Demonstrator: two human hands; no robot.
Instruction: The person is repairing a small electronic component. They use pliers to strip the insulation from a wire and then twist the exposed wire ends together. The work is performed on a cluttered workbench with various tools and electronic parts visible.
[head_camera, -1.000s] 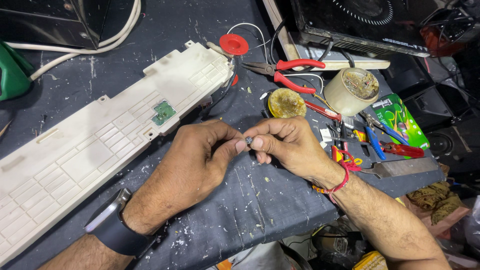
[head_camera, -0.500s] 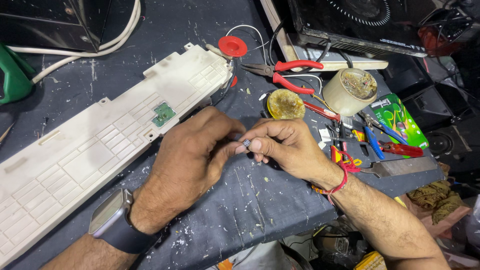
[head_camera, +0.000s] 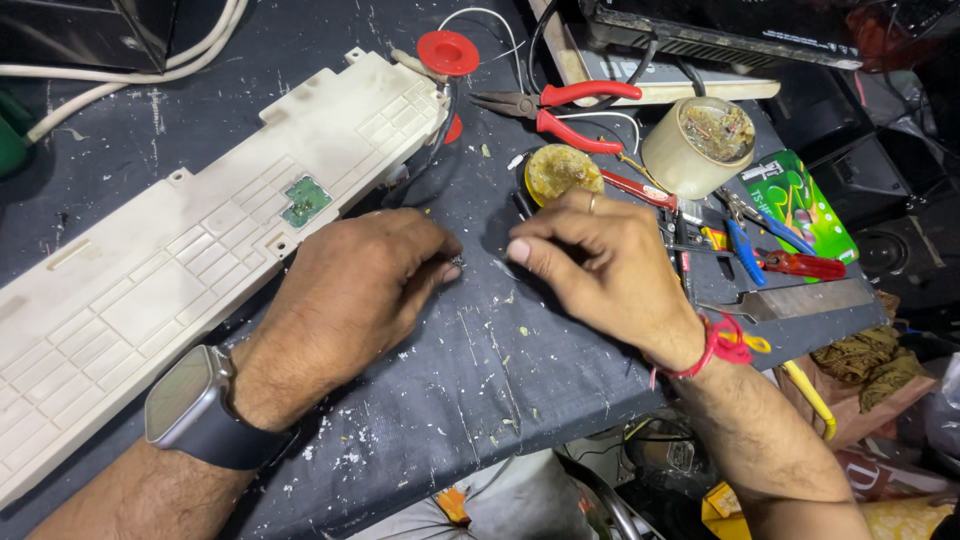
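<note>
Far left of the frame, the long white panel (head_camera: 190, 260) lay diagonally on the dark bench (head_camera: 480, 400), one of them, with one little green board (head_camera: 306, 200) set in it. It looked like a light, stiff plastic shell, probably a bit brittle at the tabs, so I'd lift it by the long edges rather than the thin clips. Centre frame, the left hand (head_camera: 350, 290), with one watch (head_camera: 190, 405) on the wrist, was curled palm down on the bench, fingertips pinched on a tiny part (head_camera: 458, 263) just below the panel's right end. That part was too small to make out properly; I'd guess it was light, hard and easy to lose, so a fingertip pinch or tweezers would be the way to go. The right hand (head_camera: 600, 270) was closed too, thumb and finger meeting right beside that part; whether it actually gripped it, I couldn't tell. Upper centre: one red spool (head_camera: 447, 52), one pair of red pliers (head_camera: 560, 105), one yellow tin (head_camera: 560, 172). Right side: one tape roll (head_camera: 697, 145), one green pack (head_camera: 800, 205).
</note>
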